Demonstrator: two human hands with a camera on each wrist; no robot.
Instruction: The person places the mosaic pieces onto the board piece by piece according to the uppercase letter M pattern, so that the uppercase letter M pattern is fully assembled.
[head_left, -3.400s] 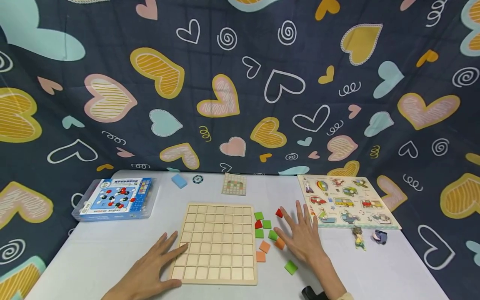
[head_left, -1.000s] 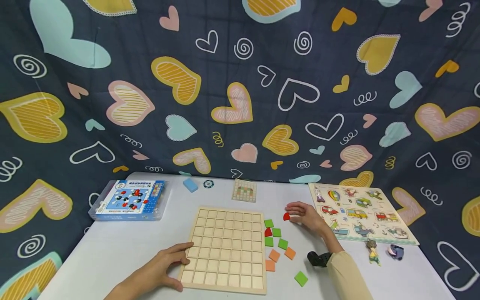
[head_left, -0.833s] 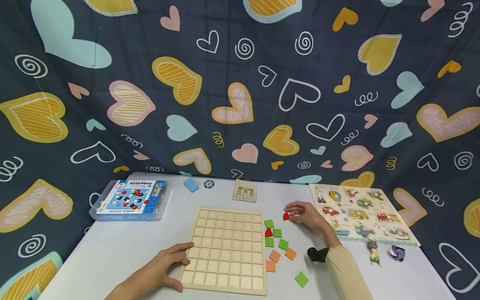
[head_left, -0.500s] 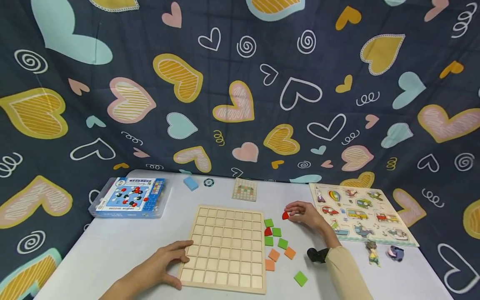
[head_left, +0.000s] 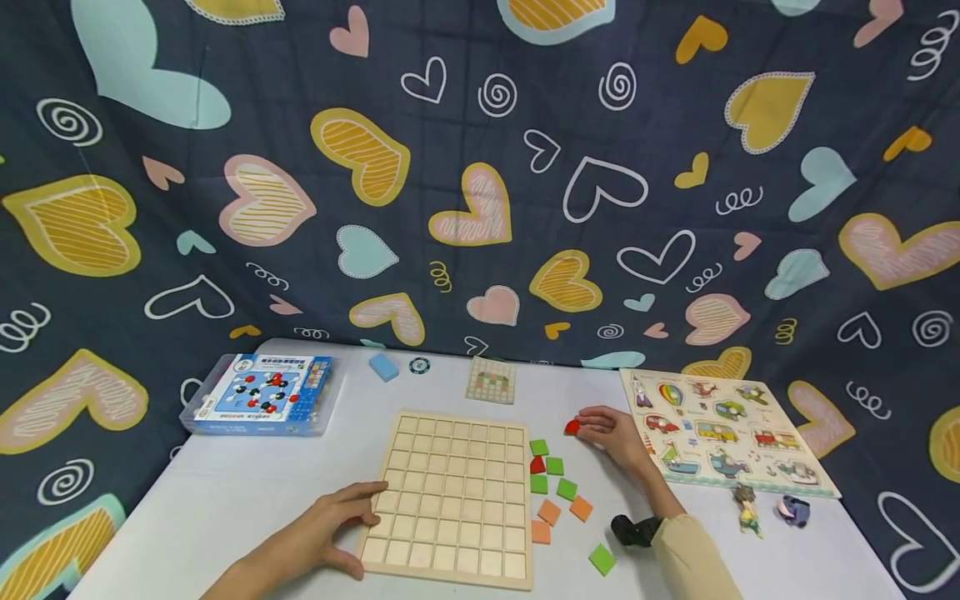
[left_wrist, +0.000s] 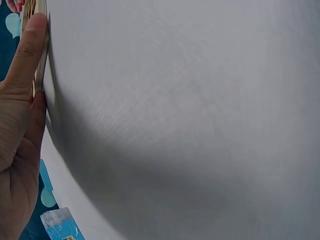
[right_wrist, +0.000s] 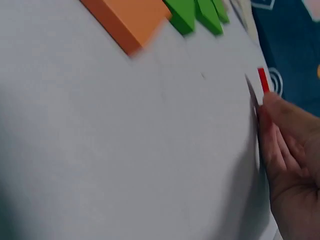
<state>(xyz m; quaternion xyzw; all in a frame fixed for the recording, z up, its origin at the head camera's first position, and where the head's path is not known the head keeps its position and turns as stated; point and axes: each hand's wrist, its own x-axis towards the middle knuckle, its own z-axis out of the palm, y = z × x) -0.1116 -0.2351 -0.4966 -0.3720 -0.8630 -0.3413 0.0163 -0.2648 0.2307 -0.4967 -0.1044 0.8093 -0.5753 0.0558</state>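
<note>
My right hand (head_left: 617, 435) pinches a small red tile (head_left: 572, 427) with a rounded side between thumb and fingertips, right of the loose tiles. In the right wrist view the red tile (right_wrist: 263, 79) stands out past the thumb, close to the tabletop. My left hand (head_left: 330, 530) rests against the left edge of a wooden grid board (head_left: 454, 500), index finger on its rim and thumb near its lower left corner. In the left wrist view the thumb and fingers (left_wrist: 31, 47) lie along the board's edge. The board's square cells hold no tiles.
Right of the board lie several green tiles (head_left: 567, 489), orange tiles (head_left: 581, 507) and another red tile (head_left: 537, 465). A small pattern card (head_left: 491, 381) sits behind. A boxed kit (head_left: 262, 396) stands left; a picture puzzle (head_left: 720, 429) and two figurines (head_left: 747, 510) lie right.
My right hand, spread over the tiles at first, has moved to the far red tile and now pinches it, turned slightly. My left hand stays at the board's left edge.
</note>
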